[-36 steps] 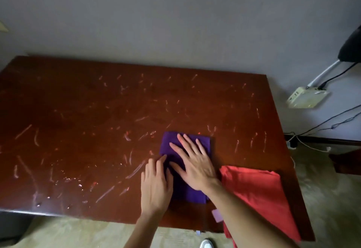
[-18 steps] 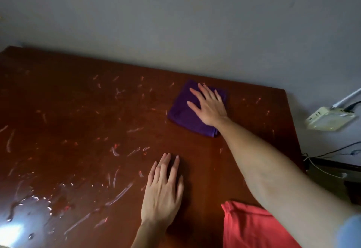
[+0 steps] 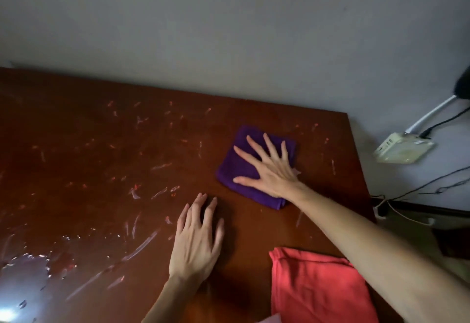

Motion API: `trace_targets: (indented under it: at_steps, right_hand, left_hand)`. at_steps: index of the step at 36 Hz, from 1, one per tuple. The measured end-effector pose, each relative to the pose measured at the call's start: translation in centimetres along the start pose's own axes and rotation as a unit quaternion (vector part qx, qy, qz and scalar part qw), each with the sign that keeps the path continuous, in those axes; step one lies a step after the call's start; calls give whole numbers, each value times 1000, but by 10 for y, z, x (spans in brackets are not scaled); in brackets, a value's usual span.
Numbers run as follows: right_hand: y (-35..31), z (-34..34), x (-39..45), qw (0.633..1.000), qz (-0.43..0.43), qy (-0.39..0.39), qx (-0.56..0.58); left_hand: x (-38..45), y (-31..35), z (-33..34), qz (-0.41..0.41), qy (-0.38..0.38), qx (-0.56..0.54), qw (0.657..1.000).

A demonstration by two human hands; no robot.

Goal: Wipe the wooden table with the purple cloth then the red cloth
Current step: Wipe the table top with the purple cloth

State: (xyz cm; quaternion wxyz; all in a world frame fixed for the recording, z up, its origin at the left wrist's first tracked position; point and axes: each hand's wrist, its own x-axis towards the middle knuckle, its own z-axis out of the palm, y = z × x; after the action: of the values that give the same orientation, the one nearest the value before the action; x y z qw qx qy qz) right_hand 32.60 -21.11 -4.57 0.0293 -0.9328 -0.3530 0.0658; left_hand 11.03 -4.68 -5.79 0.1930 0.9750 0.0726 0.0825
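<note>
The folded purple cloth [image 3: 235, 170] lies on the dark wooden table [image 3: 89, 124], right of centre and some way short of the far edge. My right hand [image 3: 269, 167] presses flat on top of it with the fingers spread, covering most of its right half. My left hand [image 3: 195, 241] rests flat on the bare wood nearer to me, fingers apart, holding nothing. The red cloth [image 3: 315, 289] lies flat at the near right corner, partly under my right forearm.
Pale streaks and smears [image 3: 142, 244] cover the left and middle of the table, with a wet glare patch [image 3: 20, 284] at the near left. A grey wall stands behind the table. Beyond the right edge are a white power box [image 3: 401, 147] and cables [image 3: 419, 188].
My right hand pushed the purple cloth from the near edge out toward the far edge, then drew it back a little. My left hand came off the cloth and stayed on the wood.
</note>
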Motion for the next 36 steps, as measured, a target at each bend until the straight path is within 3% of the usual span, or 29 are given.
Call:
trace_targets:
  at_steps: [3,6,13,22,26,32,36]
  right_hand:
    - [1,12,-54,999,-36,30,-18]
    - [7,19,-89,997,-52,49,-24]
    - [25,11,-77,998,-34,57,-5]
    - [112,-20,38,984,161,34,64]
    - [138,-28,66,975,208,31,69]
    - [133,-28,46,982,181,14,55]
    - [117,-16,-19,988,146,32,42]
  left_hand:
    - [-2,2,-2,37,12,4,999]
    - [3,11,1,24,20,-4,999]
    - [42,37,17,44,5,0,999]
    - [60,39,37,76,-43,31,996]
    - [58,41,36,76,-45,31,996]
    - [59,41,35,80,-49,32,995]
    - [60,40,33,79,-54,29,995]
